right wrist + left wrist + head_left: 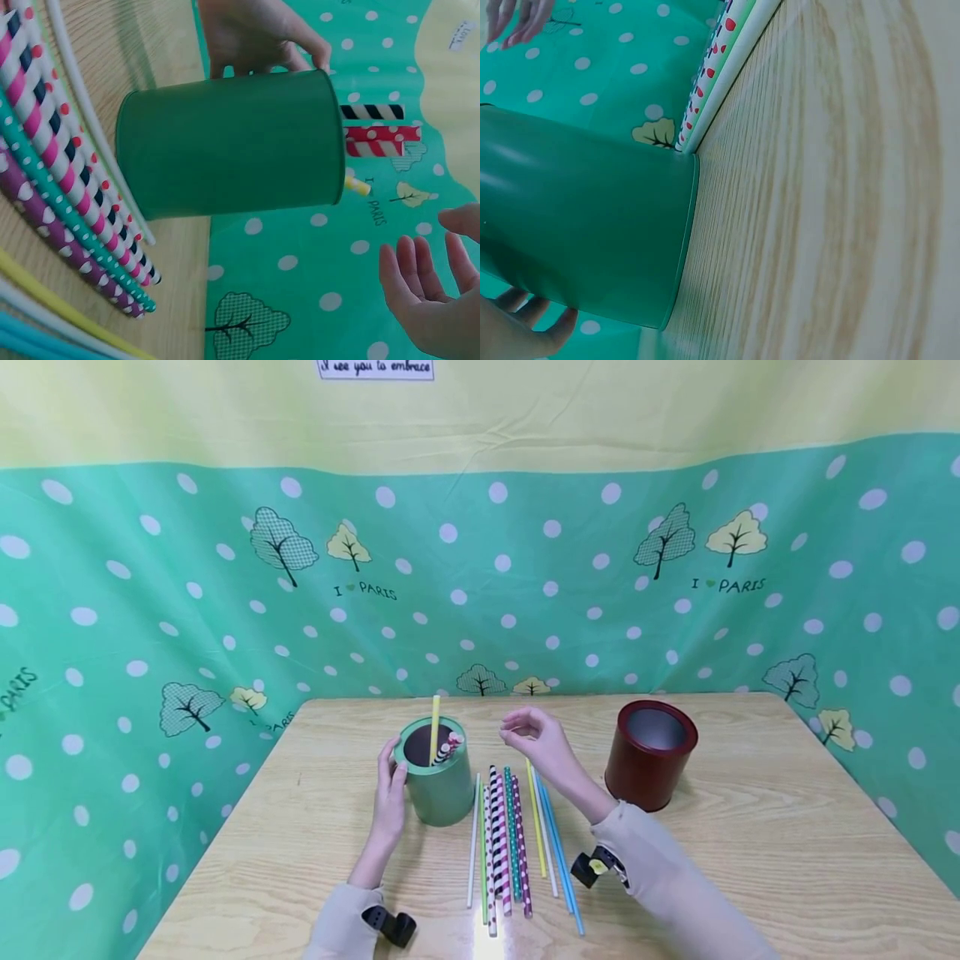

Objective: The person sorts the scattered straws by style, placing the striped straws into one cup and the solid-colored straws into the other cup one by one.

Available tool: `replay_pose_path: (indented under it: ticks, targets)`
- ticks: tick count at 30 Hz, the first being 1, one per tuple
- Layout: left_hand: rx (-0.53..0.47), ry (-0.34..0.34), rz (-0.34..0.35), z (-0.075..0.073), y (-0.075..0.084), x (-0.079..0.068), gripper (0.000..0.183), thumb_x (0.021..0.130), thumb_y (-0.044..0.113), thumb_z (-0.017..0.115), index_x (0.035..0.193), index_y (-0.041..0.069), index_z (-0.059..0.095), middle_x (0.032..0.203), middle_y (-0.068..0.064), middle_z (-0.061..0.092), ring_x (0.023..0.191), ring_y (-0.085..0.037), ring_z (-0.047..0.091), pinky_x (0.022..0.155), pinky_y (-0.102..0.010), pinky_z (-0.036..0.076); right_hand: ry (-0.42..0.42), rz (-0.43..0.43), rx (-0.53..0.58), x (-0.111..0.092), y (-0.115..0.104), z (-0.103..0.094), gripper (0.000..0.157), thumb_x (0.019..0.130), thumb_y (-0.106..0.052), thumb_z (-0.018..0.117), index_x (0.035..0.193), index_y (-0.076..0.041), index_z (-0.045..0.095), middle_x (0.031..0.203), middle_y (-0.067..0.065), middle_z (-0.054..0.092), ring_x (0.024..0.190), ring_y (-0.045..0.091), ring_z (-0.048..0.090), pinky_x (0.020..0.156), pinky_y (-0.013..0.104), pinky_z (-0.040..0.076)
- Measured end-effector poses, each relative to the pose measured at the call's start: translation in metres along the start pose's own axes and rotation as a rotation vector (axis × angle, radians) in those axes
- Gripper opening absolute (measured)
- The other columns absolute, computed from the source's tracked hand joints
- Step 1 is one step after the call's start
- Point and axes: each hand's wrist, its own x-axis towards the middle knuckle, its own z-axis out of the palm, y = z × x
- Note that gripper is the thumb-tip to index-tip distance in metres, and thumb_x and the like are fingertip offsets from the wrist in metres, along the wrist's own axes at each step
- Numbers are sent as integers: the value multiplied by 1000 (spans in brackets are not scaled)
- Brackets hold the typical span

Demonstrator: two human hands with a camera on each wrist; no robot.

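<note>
My left hand [387, 802] holds the left side of a green can [442, 793] near its rim, thumb toward me and fingers round the far side. In the can stand a yellow straw [435, 727] and several patterned straws [450, 746], striped and dotted. To the right of the can, my right hand [543, 747] hovers above the far ends of the loose straws, its fingers loosely bent with nothing between them. Those loose straws lie side by side on the table: patterned straws [513, 835], a yellow straw [536, 822] and blue straws [558, 852] among them.
A dark red can [648, 756] stands upright on the right, beyond my right forearm, with no straw seen in it. The wooden table [277, 860] ends at a green dotted cloth [525, 610] hanging behind. Each wrist carries a small black camera [393, 927].
</note>
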Motion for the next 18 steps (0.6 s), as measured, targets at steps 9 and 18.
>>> replay_pose_path:
  ticks: [9,18]
  targets:
    - [-10,8,-3,0,0,1,43,94,8,30,135,-1,21,130,-31,32,121,-39,31,99,-49,24,-91,72,-110,-7,14,-10,23,81,-5,60,103,4,56,95,14,60,87,23,58,77,29,49]
    - [-3,6,5,0,0,1,42,94,7,30,135,-2,21,130,-30,33,121,-38,31,99,-49,24,-197,83,-213,-12,33,-17,24,82,-7,58,104,3,56,97,13,60,86,23,56,74,29,49]
